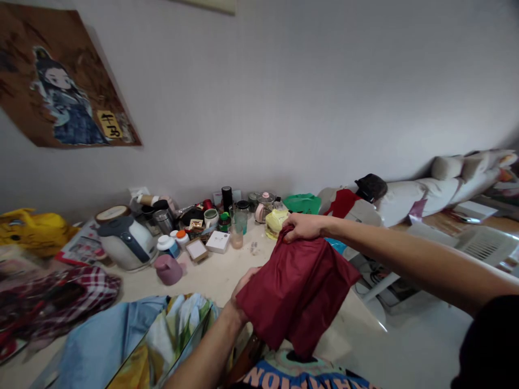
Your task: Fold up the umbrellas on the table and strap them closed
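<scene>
A dark red cloth (pixel 298 286) hangs in folds between my two hands, over the near edge of the table. My right hand (pixel 304 226) is closed on its gathered top edge. On the cloth's left side, my left hand (pixel 244 286) grips it, its fingers partly hidden behind the fabric. The cloth's exact kind cannot be made out. A folded light blue cloth (pixel 109 329) and a patterned yellow, white and green cloth (pixel 162 346) lie on the table left of my left arm.
At the back of the table (pixel 221 270) stand a kettle (pixel 126 243), a purple cup (pixel 168 269), a white box (pixel 218 241), glasses and several bottles. A checked cloth bag (pixel 89 289) lies on the left. To the right are a white chair (pixel 368 213) and a sofa (pixel 421 197).
</scene>
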Motion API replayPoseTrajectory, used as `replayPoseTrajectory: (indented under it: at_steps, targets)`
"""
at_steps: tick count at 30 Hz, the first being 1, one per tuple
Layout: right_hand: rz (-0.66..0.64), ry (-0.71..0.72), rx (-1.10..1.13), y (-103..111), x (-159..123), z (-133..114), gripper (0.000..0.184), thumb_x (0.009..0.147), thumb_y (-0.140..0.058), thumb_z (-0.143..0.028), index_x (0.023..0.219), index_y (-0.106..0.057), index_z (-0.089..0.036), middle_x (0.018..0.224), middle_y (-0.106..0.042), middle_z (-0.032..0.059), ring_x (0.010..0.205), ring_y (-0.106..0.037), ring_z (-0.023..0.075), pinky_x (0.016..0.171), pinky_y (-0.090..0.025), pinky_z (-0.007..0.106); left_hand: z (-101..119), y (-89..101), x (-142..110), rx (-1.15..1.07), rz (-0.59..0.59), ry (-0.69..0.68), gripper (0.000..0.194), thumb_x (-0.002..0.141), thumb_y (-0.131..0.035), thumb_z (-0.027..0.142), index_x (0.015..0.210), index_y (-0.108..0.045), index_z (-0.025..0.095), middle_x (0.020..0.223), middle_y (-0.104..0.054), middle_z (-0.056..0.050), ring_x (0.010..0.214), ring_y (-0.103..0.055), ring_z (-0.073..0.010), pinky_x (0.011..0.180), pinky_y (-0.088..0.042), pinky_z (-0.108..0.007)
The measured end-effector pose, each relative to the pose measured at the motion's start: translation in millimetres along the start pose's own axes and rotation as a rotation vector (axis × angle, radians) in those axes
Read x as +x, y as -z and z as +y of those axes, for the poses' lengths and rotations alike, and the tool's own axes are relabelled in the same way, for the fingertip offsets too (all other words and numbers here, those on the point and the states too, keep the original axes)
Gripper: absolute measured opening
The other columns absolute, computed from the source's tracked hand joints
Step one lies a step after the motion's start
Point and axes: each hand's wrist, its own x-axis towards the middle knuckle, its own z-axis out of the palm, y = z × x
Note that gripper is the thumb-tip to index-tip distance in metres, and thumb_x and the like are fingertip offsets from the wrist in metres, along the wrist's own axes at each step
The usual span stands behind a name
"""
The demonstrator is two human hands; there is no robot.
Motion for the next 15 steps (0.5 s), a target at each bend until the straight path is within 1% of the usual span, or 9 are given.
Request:
replayPoseTrajectory:
  at_steps: [3,4,5,6,8,10,11,12,15]
  targets:
    - [-0.009,0.008,0.007,-0.7,1.9,0.1,0.021,0.068,-0.062,-0.029,0.081,-0.071,-0.015,0.076,-0.064,0.0008,0.074,-0.054,0.0165,0.063,-0.039,0.023,5.9,6.9,-7.7,-0.208,-0.166,0.080,0.084,0.073,-0.038,0.081,0.107,-0.065,0.009,0.110,-0.070,-0.016,0.123,-0.053,-0.0341,0.103,-0.038,-0.046]
    - [-0.010,0.005,0.003,-1.2,3.0,0.7,0.022,0.067,-0.063,-0.030,0.082,-0.071,-0.015,0.077,-0.065,0.0010,0.075,-0.055,0.0169,0.064,-0.039,0.023,7.7,6.9,-10.1,-0.277,-0.223,0.083,0.090,0.070,-0.037,0.085,0.110,-0.064,0.009,0.113,-0.069,-0.017,0.124,-0.052,-0.0343,0.104,-0.038,-0.046]
    - [-0.010,-0.003,-0.004,-1.9,4.2,1.6,0.023,0.067,-0.063,-0.030,0.082,-0.072,-0.016,0.079,-0.066,0.0013,0.077,-0.056,0.0176,0.065,-0.040,0.023,9.3,6.0,-12.6,-0.317,-0.267,0.071,0.090,0.067,-0.041,0.085,0.112,-0.063,0.009,0.115,-0.068,-0.017,0.124,-0.051,-0.0343,0.105,-0.037,-0.045]
    - [-0.012,-0.012,-0.011,-2.9,5.4,2.7,0.023,0.067,-0.064,-0.031,0.083,-0.072,-0.016,0.080,-0.066,0.0017,0.079,-0.057,0.0183,0.066,-0.040,0.024,10.3,4.6,-15.2,-0.321,-0.290,0.046,0.084,0.067,-0.052,0.079,0.113,-0.063,0.010,0.115,-0.068,-0.016,0.123,-0.052,-0.0338,0.105,-0.037,-0.044]
    - [-0.012,-0.019,-0.016,-5.5,7.1,5.2,0.025,0.068,-0.065,-0.032,0.086,-0.073,-0.016,0.083,-0.068,0.0024,0.083,-0.058,0.0196,0.070,-0.042,0.024,10.2,2.0,-19.5,-0.264,-0.297,0.024,0.066,0.063,-0.075,0.053,0.114,-0.063,0.012,0.113,-0.069,-0.014,0.118,-0.057,-0.0322,0.104,-0.039,-0.041]
    - [-0.004,-0.016,-0.006,-8.6,7.6,7.9,0.025,0.069,-0.065,-0.031,0.088,-0.073,-0.017,0.084,-0.069,0.0026,0.086,-0.059,0.0204,0.073,-0.042,0.025,6.4,1.8,-21.9,-0.204,-0.277,0.038,0.056,0.060,-0.079,0.028,0.112,-0.064,0.012,0.108,-0.072,-0.012,0.109,-0.063,-0.0304,0.101,-0.042,-0.040]
    - [0.005,-0.011,0.006,-10.3,7.5,9.1,0.025,0.070,-0.065,-0.031,0.089,-0.073,-0.017,0.084,-0.070,0.0024,0.086,-0.059,0.0204,0.073,-0.042,0.025,3.1,3.1,-22.4,-0.194,-0.267,0.054,0.053,0.061,-0.078,0.024,0.111,-0.065,0.012,0.105,-0.073,-0.012,0.105,-0.066,-0.0294,0.098,-0.045,-0.039]
    - [0.018,-0.008,0.020,-12.1,7.2,10.3,0.025,0.070,-0.065,-0.031,0.089,-0.074,-0.017,0.083,-0.070,0.0022,0.085,-0.059,0.0203,0.073,-0.043,0.024,-1.0,5.2,-22.5,-0.197,-0.260,0.072,0.049,0.062,-0.076,0.024,0.109,-0.066,0.011,0.100,-0.074,-0.011,0.100,-0.068,-0.0283,0.095,-0.047,-0.038]
    - [0.037,-0.009,0.065,-17.7,7.1,12.6,0.025,0.069,-0.067,-0.031,0.089,-0.074,-0.017,0.082,-0.069,0.0013,0.082,-0.059,0.0191,0.070,-0.043,0.024,-15.5,13.9,-23.4,-0.199,-0.278,0.133,0.039,0.067,-0.070,0.033,0.100,-0.070,0.011,0.086,-0.076,-0.009,0.088,-0.071,-0.0258,0.087,-0.051,-0.035]
